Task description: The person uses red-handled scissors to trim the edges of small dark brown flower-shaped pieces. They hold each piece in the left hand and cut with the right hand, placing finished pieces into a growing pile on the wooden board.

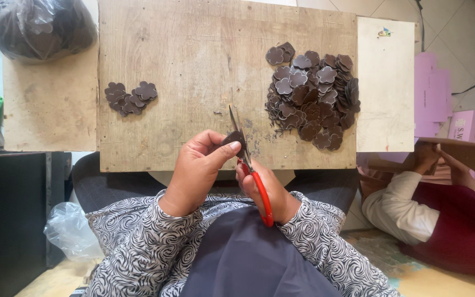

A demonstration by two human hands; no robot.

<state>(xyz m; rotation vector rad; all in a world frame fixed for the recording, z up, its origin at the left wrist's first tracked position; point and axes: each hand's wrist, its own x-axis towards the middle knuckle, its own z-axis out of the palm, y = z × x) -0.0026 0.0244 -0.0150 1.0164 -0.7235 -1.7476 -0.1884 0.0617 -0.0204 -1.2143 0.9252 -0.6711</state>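
My left hand (198,168) pinches a small dark brown flower-shaped piece (233,137) between thumb and fingers at the front edge of a wooden board (193,66). My right hand (268,190) grips red-handled scissors (248,165), whose blades point away from me and meet the piece. A large heap of the same brown flower pieces (314,102) lies on the right of the board. A smaller cluster (129,98) sits on the left.
A dark plastic bag (39,25) rests at the far left corner. A pale panel (386,82) adjoins the board on the right. Another person's sleeved arm and hands (413,190) work at right near pink boxes (468,124). A clear bag (70,228) lies on the floor.
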